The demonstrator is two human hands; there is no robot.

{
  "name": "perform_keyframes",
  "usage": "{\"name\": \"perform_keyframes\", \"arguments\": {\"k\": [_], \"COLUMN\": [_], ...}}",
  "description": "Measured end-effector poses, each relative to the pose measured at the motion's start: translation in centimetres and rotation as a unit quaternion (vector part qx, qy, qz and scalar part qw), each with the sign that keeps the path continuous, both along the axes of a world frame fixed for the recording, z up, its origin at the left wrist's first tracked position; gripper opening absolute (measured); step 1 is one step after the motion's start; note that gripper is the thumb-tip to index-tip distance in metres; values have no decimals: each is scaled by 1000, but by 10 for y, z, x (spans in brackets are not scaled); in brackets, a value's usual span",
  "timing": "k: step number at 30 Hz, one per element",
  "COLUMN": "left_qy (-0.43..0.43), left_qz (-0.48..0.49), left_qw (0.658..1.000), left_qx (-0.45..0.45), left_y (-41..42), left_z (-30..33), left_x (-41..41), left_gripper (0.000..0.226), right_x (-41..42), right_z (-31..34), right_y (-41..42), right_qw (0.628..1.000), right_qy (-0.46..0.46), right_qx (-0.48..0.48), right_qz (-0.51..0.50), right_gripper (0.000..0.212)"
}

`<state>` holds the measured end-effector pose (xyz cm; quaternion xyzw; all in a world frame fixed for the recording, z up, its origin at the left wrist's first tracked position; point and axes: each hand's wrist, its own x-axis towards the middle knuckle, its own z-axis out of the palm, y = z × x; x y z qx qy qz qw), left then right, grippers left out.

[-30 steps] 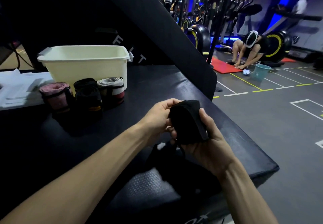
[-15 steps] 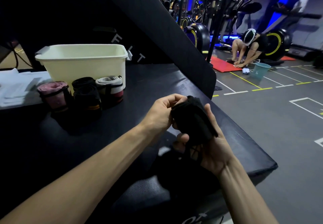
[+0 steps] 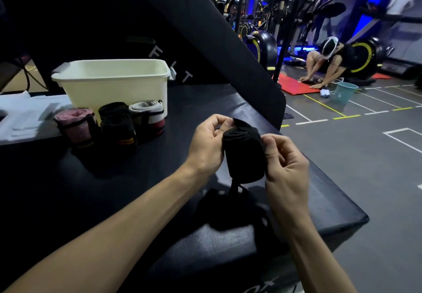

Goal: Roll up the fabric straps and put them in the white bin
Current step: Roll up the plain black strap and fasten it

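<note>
Both hands hold a black fabric strap (image 3: 244,155), rolled into a thick upright roll above the black padded surface (image 3: 114,196). My left hand (image 3: 207,144) grips its left side and top edge. My right hand (image 3: 285,162) pinches its right side. A loose black tail (image 3: 233,206) hangs from the roll onto the pad. The white bin (image 3: 114,84) stands at the back left. In front of it stand rolled straps: a pink one (image 3: 76,123), two black ones (image 3: 118,128) and a white-and-red one (image 3: 149,116).
White paper sheets (image 3: 20,116) lie left of the bin. A slanted black padded panel (image 3: 205,41) rises behind the surface. The pad's edge drops to the gym floor on the right, where a person (image 3: 328,64) crouches by a red mat and teal bucket (image 3: 343,92).
The roll has turned upright and grown tighter between my hands. My right hand moved from cupping under it to pinching its right side, and both hands rose slightly.
</note>
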<state>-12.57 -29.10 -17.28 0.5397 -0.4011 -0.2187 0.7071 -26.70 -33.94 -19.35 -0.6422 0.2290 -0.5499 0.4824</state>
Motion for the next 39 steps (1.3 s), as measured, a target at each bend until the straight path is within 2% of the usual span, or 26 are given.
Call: {"name": "perform_keyframes", "arguments": {"k": [2,4,6,8,11,15,19,24,27,29,34,39], "left_qy": [9,16,-2,-13,-4,24,36,-37,-62,-53,-36,-21], "left_qz": [30,62,91,97,64,-54,-169,-211,-249,-264,-298,-290], "left_qw": [1000,998,996,995,998,998,981,959,938,932,923,925], "left_qx": [0,-3,-6,-11,-11,15,92,187,235,242,242,246], "left_y": [-3,-5,-6,-7,-7,1,10,13,19,20,25,25], "left_z": [-2,-3,-4,-5,-7,3,13,9,11,13,16,17], "left_x": [6,9,7,3,1,6,21,36,40,39,40,49], "left_gripper": [18,18,21,22,20,18,18,17,29,26,37,20], "right_x": [0,4,11,17,17,4,-12,-21,-22,-21,-19,-21], "right_z": [-2,-6,-10,-12,-12,-6,-2,-3,-5,-6,-7,-6], "right_y": [5,13,21,26,24,6,0,-2,-4,-4,-6,-7], "right_qw": [995,979,969,970,976,990,987,965,957,960,958,950], "right_qy": [64,141,181,185,169,109,84,149,168,150,125,100], "right_qx": [-72,-141,-156,-146,-132,-80,-54,-69,-68,-53,-33,-18], "right_qz": [-20,-43,-56,-53,-36,43,130,207,227,230,257,296], "right_gripper": [20,44,70,83,80,73,72,65,67,61,58,59]}}
